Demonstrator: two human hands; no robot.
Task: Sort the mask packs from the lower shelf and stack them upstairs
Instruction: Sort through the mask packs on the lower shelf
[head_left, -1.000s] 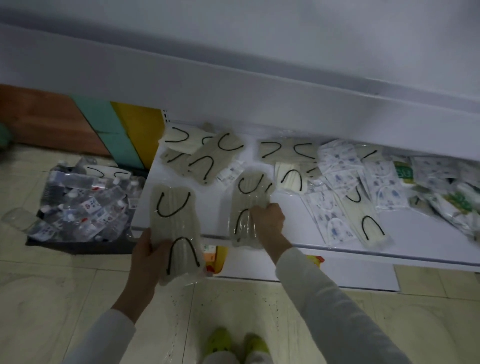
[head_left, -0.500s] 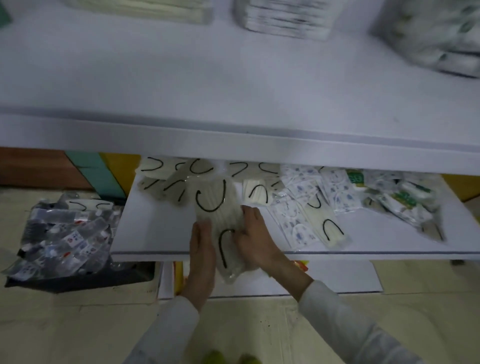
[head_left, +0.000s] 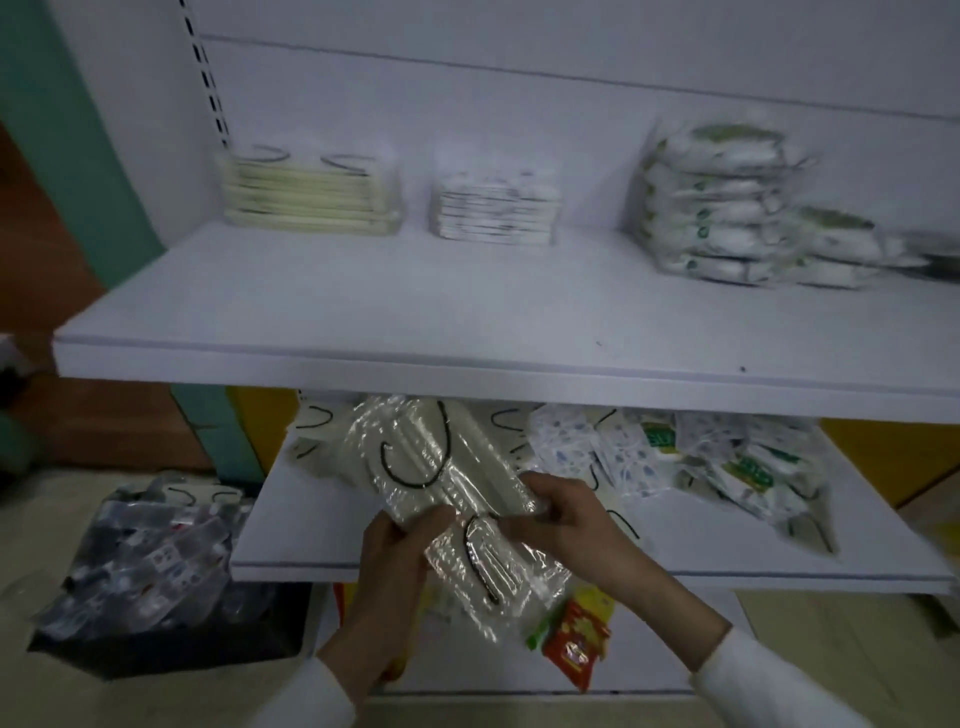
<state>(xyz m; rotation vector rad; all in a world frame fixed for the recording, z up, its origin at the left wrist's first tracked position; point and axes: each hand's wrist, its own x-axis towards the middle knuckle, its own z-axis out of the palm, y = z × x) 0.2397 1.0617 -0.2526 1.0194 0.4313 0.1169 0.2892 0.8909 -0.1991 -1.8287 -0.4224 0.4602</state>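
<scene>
Mask packs (head_left: 457, 499), cream with black ear loops, are being held in front of the lower shelf (head_left: 311, 540). Left hand (head_left: 384, 582) and right hand (head_left: 566, 525) are both clamping them at mid-length. Film wrap looks light, limp and slippery; gripping the long edges appears safest.

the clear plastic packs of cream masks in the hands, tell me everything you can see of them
The clear plastic packs of cream masks with black ear loops are glossy, crinkled sleeves catching glare. They look like at least two packs overlapped, tilted diagonally from upper left to lower right, held in the air in front of the white lower shelf. The left hand grips them from below, thumb on top; the right hand pinches their right edge.
</scene>
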